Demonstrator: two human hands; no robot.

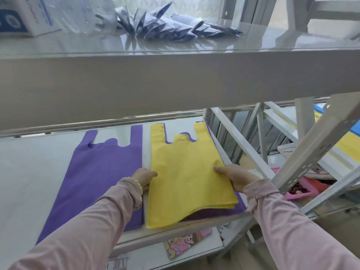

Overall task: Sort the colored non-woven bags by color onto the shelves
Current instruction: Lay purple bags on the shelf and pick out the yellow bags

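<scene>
A stack of yellow non-woven bags (187, 172) lies on the middle shelf (29, 172), on top of a purple bag (238, 206) whose edge shows at the stack's right and bottom. Another purple bag (101, 172) lies flat to its left. My left hand (145, 177) grips the yellow stack's left edge. On the right edge, my right hand (236, 177) holds the stack with the thumb on top. The stack's front edge is lifted slightly off the shelf.
The upper shelf (175, 75) hangs close above, carrying folded dark packets (165, 26) and a white-and-blue box (21, 16). A cartoon-printed bag (187, 242) lies on the shelf below. Metal uprights (311, 149) and a pink tray (300, 190) stand to the right.
</scene>
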